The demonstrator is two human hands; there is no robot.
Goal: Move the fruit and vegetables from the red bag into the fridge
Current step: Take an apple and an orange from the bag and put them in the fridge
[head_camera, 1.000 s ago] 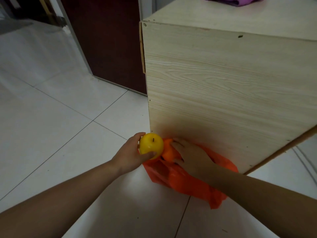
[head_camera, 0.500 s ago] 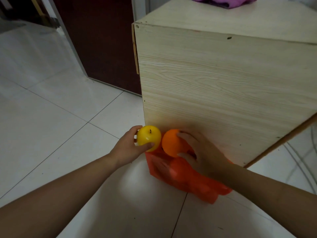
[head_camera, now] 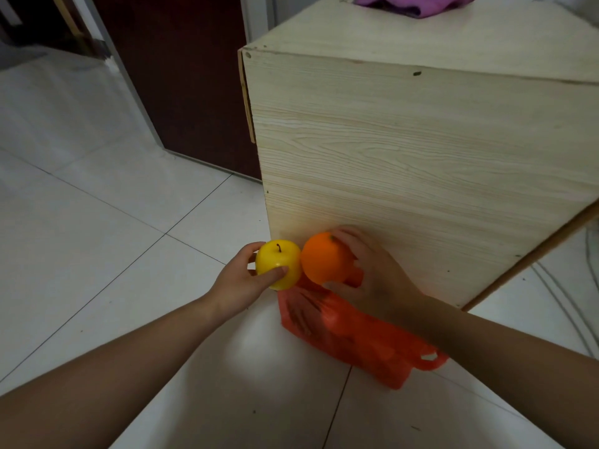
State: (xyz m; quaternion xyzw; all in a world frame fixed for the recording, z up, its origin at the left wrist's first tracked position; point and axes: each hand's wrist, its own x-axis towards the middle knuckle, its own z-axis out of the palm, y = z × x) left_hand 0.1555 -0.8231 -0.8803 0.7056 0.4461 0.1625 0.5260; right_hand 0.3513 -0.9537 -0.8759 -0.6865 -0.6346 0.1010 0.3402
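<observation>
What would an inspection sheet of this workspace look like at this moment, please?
Surface: white tiled floor, glossy, with a patch of reflected light.
Job's things: red bag lies crumpled on the floor against the wooden cabinet; yellow apple and orange held side by side above it; fridge not in view.
Clutter: purple cloth on top of the cabinet.
Hands: left hand grips the apple; right hand grips the orange, fingers curled round it.
Cables: thin lines on the floor at the right edge, possibly cables; cannot tell.
Surroundings: dark door beyond the cabinet.
</observation>
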